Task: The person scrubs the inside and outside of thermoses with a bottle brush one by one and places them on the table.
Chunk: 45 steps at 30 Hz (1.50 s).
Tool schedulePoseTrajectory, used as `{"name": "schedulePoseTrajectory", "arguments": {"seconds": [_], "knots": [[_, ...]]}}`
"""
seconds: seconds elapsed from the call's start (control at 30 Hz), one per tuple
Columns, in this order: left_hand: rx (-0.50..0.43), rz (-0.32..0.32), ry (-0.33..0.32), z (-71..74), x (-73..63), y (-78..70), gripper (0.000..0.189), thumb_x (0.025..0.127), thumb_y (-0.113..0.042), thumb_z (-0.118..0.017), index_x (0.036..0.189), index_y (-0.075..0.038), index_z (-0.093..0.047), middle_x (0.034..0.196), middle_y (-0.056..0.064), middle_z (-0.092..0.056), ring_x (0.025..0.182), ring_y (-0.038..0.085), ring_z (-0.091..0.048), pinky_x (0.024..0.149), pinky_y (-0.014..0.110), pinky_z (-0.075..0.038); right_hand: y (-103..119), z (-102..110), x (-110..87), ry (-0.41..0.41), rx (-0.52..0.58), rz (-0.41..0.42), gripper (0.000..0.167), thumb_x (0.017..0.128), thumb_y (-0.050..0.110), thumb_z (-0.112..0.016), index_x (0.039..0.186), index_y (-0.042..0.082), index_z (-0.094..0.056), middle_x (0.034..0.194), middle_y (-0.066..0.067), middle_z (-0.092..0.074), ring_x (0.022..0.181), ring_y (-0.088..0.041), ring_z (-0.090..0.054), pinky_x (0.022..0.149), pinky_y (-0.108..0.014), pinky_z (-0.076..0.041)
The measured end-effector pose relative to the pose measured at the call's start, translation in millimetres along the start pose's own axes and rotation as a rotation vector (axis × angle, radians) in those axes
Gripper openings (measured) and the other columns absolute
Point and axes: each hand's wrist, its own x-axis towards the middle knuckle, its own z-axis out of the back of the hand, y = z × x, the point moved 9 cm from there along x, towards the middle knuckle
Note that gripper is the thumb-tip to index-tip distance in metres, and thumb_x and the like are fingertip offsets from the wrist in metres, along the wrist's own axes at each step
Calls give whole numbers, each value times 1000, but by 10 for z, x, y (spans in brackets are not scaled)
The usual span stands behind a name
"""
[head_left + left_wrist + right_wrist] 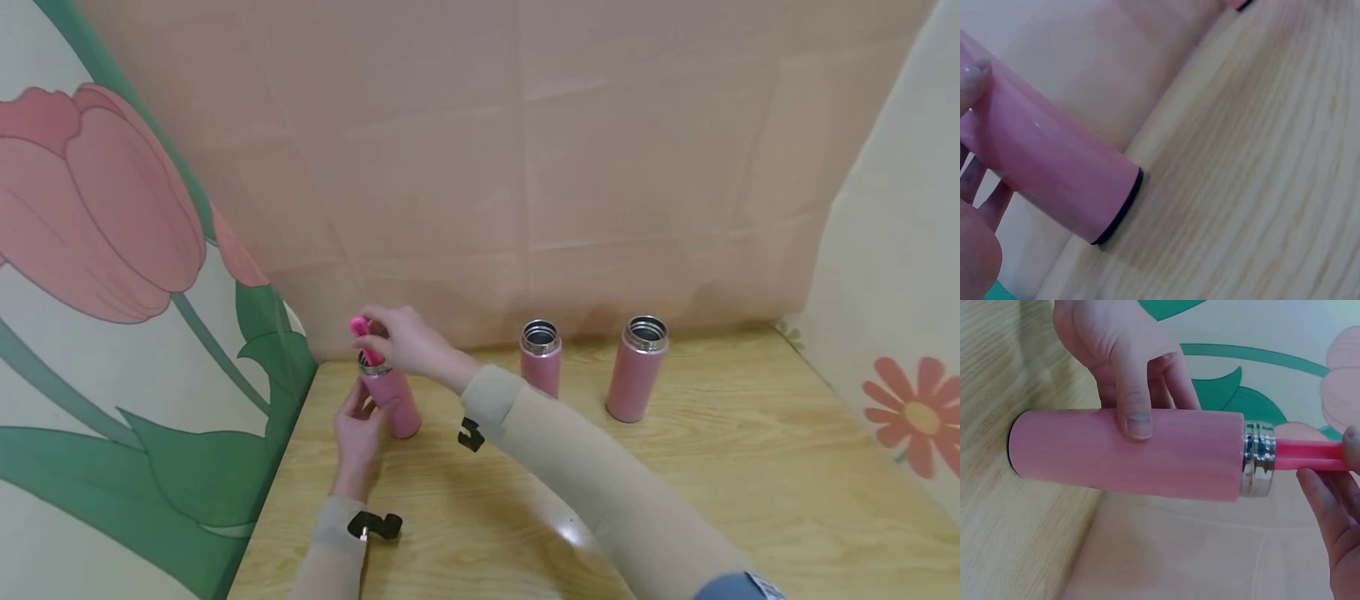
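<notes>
At the left of the table, a pink metal bottle (pixel 395 401) stands with its silver-rimmed mouth uncovered. My left hand (pixel 358 429) grips its side, the thumb lying across the pink wall in the right wrist view. Above the mouth, my right hand (pixel 408 337) pinches a bright pink grooved handle (pixel 1310 455) between thumb and fingers. The handle's lower end passes into the bottle and is hidden there. In the left wrist view, the bottle's black-edged base (pixel 1119 209) meets the wood.
Two more open pink bottles stand to the right: one (pixel 540 367) partly behind my right forearm, the other (pixel 636 375) farther right. A pinkish backdrop (pixel 600 167) rises behind the wooden table (pixel 712 433). A tulip-printed panel (pixel 112 217) borders the left side.
</notes>
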Motion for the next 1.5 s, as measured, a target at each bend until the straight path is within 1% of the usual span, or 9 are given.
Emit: {"name": "schedulePoseTrajectory", "arguments": {"seconds": [0.2, 0.33, 0.43, 0.63, 0.83, 0.97, 1.07, 1.33, 1.5], "knots": [[39, -29, -7, -75, -49, -69, 76, 83, 4, -89, 151, -7, -58, 150, 14, -62, 136, 32, -60, 112, 38, -51, -78, 209, -230, -64, 64, 14, 7, 105, 22, -72, 105, 17, -66, 95, 0, -76, 87, -13, -73, 72, -22, -60], [94, -36, 64, -188, -102, -115, 74, 81, 2, -92, 148, -5, -61, 148, 13, -63, 133, 36, -63, 112, 47, -52, -159, 392, -461, -132, 89, -7, 10, 104, 21, -74, 110, 14, -72, 100, 4, -77, 94, -9, -72, 82, -25, -61], [126, -18, 125, -264, -139, -117, 74, 80, -3, -94, 147, -10, -64, 147, 7, -65, 130, 34, -65, 112, 53, -51, -213, 520, -646, -189, 111, -27, 18, 102, 19, -76, 118, 11, -75, 102, 4, -78, 93, -10, -72, 83, -31, -62], [99, -37, 219, -400, -176, -134, 74, 77, -2, -96, 145, -8, -66, 144, 8, -68, 125, 35, -67, 111, 50, -52, -319, 651, -882, -251, 176, -18, 11, 102, 14, -75, 111, 8, -76, 104, 1, -79, 93, -12, -74, 82, -38, -64], [58, -43, 229, -388, -181, -132, 74, 76, 3, -94, 144, -5, -66, 144, 12, -68, 126, 38, -66, 109, 55, -52, -289, 643, -802, -148, 164, 20, 4, 104, 12, -71, 106, 11, -75, 99, 3, -78, 92, -11, -73, 81, -30, -62], [74, -69, 262, -389, -187, -146, 72, 77, 1, -94, 143, -5, -67, 142, 11, -69, 126, 34, -67, 107, 45, -55, -235, 614, -725, -42, 120, 58, 6, 106, 13, -69, 105, 15, -74, 99, 8, -77, 95, -10, -72, 84, -31, -60], [85, -82, 301, -420, -201, -147, 71, 79, 0, -93, 144, -6, -67, 143, 9, -69, 126, 30, -66, 106, 37, -56, -224, 603, -710, 5, 150, 67, 6, 106, 11, -68, 106, 14, -73, 100, 7, -77, 97, -11, -73, 89, -32, -61], [70, -75, 388, -543, -242, -190, 71, 80, 4, -92, 145, -3, -65, 143, 16, -67, 128, 33, -65, 106, 36, -56, -254, 652, -809, -12, 232, 69, 8, 106, 8, -68, 105, 13, -73, 100, 4, -77, 95, -15, -73, 86, -34, -62], [65, -63, 390, -533, -251, -174, 72, 80, 7, -90, 147, -1, -62, 142, 18, -67, 125, 24, -68, 105, 33, -56, -212, 604, -811, -17, 216, 79, 6, 104, 8, -70, 106, 12, -74, 98, 4, -77, 94, -14, -73, 86, -33, -62]]}}
